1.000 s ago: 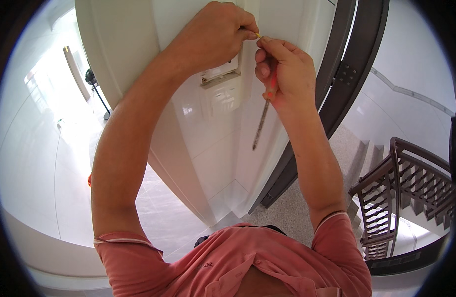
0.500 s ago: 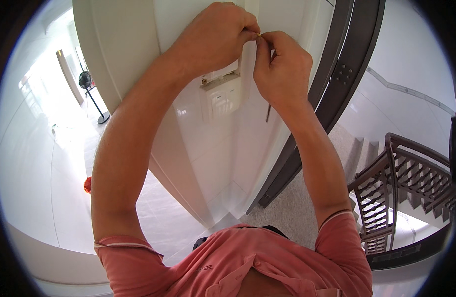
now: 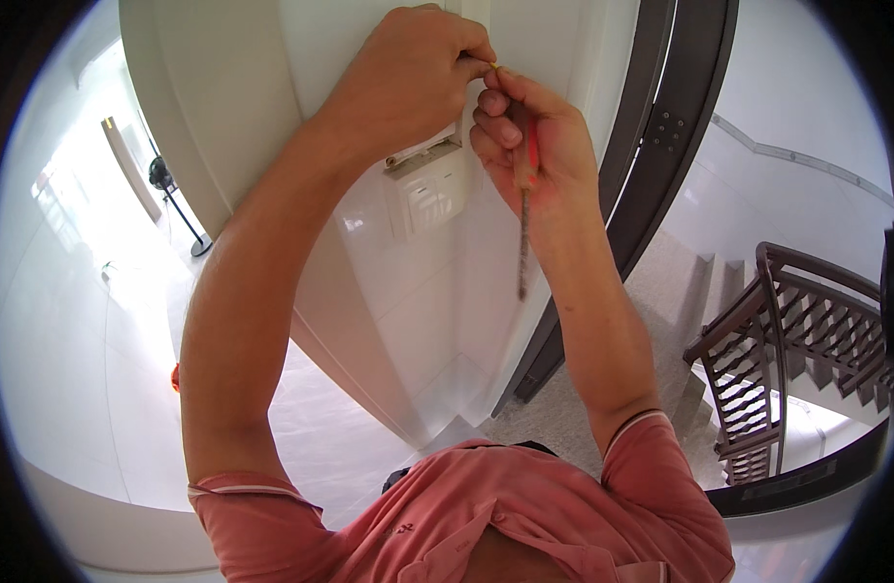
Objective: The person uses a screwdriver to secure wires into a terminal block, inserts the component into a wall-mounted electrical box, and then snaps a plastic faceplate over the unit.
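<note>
My left hand is closed in a pinch at the top centre, its fingertips on a small, thin yellow piece, perhaps a wire end. Beside it my right hand pinches at the same yellow piece with thumb and forefinger, while its other fingers curl round a screwdriver with a red handle, the long shaft hanging downward. Just behind and below my left hand, a pale rectangular fitting or opening in the glossy white wall is partly hidden by that hand.
A dark metal door frame runs down the right side. Beyond it lie a stairwell with a dark wooden railing and stone steps. At the left, through a bright opening, stand a black pedestal fan and a small red object.
My right hand has rolled since half a second ago, showing curled fingers and the red screwdriver handle again, with the shaft now nearly vertical. Both hands sit slightly further left in view.
</note>
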A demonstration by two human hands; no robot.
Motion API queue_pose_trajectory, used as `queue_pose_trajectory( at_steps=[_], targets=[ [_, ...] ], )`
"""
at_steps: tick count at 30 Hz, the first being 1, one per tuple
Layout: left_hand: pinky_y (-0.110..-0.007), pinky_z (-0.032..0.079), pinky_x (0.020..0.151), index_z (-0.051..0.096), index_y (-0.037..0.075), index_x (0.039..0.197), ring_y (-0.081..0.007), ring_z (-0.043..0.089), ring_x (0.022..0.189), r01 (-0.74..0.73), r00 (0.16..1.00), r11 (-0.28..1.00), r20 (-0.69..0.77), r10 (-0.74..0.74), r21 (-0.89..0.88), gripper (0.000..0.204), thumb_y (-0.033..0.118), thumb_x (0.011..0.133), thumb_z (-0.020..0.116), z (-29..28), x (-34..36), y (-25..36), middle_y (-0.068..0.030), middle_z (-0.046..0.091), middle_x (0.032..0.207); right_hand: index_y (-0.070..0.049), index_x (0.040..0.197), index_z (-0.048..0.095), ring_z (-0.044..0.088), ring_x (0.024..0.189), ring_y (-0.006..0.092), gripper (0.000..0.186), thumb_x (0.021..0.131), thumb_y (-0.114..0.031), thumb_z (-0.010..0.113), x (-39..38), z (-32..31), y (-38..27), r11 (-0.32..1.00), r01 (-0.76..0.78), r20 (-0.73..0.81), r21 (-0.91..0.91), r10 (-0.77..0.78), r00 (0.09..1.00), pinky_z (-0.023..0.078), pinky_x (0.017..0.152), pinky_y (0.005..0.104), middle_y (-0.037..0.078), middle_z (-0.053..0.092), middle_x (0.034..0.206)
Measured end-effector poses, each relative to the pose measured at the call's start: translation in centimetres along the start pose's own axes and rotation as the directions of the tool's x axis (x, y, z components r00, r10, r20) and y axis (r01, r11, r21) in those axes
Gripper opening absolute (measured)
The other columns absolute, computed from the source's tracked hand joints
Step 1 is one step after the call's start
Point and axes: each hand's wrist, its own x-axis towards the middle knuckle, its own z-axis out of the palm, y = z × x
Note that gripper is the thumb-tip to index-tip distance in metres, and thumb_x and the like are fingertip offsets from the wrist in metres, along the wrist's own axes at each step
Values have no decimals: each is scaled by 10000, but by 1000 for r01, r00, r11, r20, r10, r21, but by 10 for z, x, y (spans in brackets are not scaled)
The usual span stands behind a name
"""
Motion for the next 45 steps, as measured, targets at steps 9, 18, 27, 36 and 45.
queue_pose_trajectory(
  at_steps=[9, 18, 27, 36, 45],
  targets=[
    [-330, 529, 698, 785, -4, 1068, -205, 656, 770, 9, 1000, 999, -3, -9, 35, 159, 62, 953, 698, -2, -8, -8, -109, 695, 917, 42, 1087, 689, 645, 629, 188, 166, 976, -79, 671, -25, -16, 12, 419, 431, 177, -799, -522, 835, 501, 542, 339, 126, 712, 784],
    [-297, 552, 720, 784, 6, 1066, -179, 660, 809, -45, 999, 997, -5, 45, 59, 184, -79, 925, 700, 5, -28, -14, -83, 698, 932, 8, 948, 636, 600, 583, 265, 113, 851, 17, 694, 5, -40, 42, -409, 652, 726, -639, -601, 335, 465, 475, 376, 123, 595, 768],
    [-301, 547, 718, 777, 3, 1024, -196, 656, 865, -123, 992, 984, 13, 123, 126, 213, -126, 878, 691, 7, -24, -7, -77, 729, 886, -1, 816, 594, 566, 528, 222, 86, 850, -2, 673, 11, -37, 36, -488, 646, 778, -587, -560, 284, 429, 418, 353, 127, 565, 704],
    [-316, 541, 755, 774, 3, 1008, -208, 659, 884, -113, 993, 980, -24, 119, 165, 214, -130, 866, 684, 7, -26, -12, -64, 732, 900, 33, 850, 659, 574, 520, 111, 195, 993, -98, 643, -20, -22, 18, 947, 39, 80, -319, -14, 997, 444, 469, 295, 59, 689, 717],
    [-314, 538, 771, 782, 3, 1059, -218, 657, 935, -182, 983, 971, 37, 179, 155, 283, -164, 850, 688, 6, -28, -11, -84, 732, 926, 13, 989, 671, 631, 581, 176, 112, 924, -45, 740, -9, -52, 55, 429, 701, 320, -570, -670, 670, 468, 499, 302, 111, 689, 810]
  ],
)
